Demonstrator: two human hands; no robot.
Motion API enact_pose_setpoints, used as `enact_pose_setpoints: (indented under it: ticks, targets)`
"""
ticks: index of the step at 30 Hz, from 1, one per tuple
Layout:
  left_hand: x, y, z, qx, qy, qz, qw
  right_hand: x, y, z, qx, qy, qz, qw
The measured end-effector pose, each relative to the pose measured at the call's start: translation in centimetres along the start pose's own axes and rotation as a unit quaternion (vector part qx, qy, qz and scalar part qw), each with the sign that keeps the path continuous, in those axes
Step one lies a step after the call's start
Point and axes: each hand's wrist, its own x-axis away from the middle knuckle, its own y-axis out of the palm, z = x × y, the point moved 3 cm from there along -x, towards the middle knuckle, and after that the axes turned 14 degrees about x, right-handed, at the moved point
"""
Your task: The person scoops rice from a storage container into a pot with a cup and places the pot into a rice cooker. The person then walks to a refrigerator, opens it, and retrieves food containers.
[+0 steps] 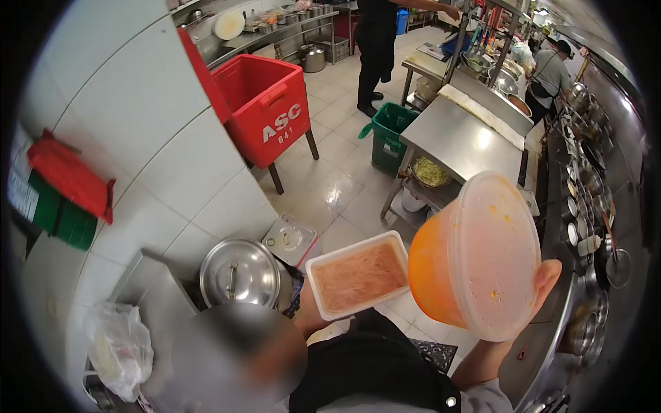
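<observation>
A white rectangular tub (pixel 358 311) of pinkish, stringy food (pixel 361 275), without a lid, is held up in front of my black apron. My left hand (pixel 310 311) grips its left end, its fingers mostly hidden below. To the right, a large round plastic tub (pixel 441 255) with orange contents tilts so that its translucent lid (pixel 499 255) faces me. My right hand (pixel 546 281) holds this round tub from the right and below, part of it showing past the lid's edge. The two tubs are close together. A blurred patch covers part of my left arm.
A lidded steel pot (pixel 241 275) stands at left, beside a steel counter with a plastic bag (pixel 118 351). Ahead are a red ASC bin (pixel 258 113), a green bin (pixel 389 148) and a steel table (pixel 468 138). Two people stand further back. Pans (pixel 585 330) line the right side.
</observation>
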Motion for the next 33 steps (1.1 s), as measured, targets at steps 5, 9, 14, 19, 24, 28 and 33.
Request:
enact_pose_setpoints:
  ticks: [5,9,14,19,24,28,33]
  targets:
    - [-8.7,-1.8,-2.7,0.023,-0.056,0.025,0.998,-9.4,5.2,7.1,-0.111,0.021,-0.051,0.992]
    - [-16.5,-2.7,-2.1,0.116,-0.058,0.071,0.989,-16.5,11.5,11.9,-0.066,0.026,-0.043,0.997]
    - [-25.0,-6.0,-3.4,0.018,-0.046,0.110,0.993,-24.1,18.1,19.6,-0.044,-0.012,-0.124,0.991]
    - [-34.9,-10.1,-6.7,0.048,-0.036,0.125,0.990,-30.5,24.5,25.3,-0.047,-0.007,-0.115,0.992]
    - [-48.6,-13.2,-7.1,0.016,-0.016,0.089,0.996,-37.4,29.8,29.2,-0.051,0.075,-0.096,0.991]
    - [-57.1,-15.6,-9.8,-0.010,-0.045,0.060,0.997,-42.9,31.7,33.5,-0.003,0.022,-0.094,0.995]
    - [-70.4,-17.8,-13.0,0.018,0.018,0.095,0.995,-51.3,36.7,40.5,0.098,-0.040,-0.103,0.989]
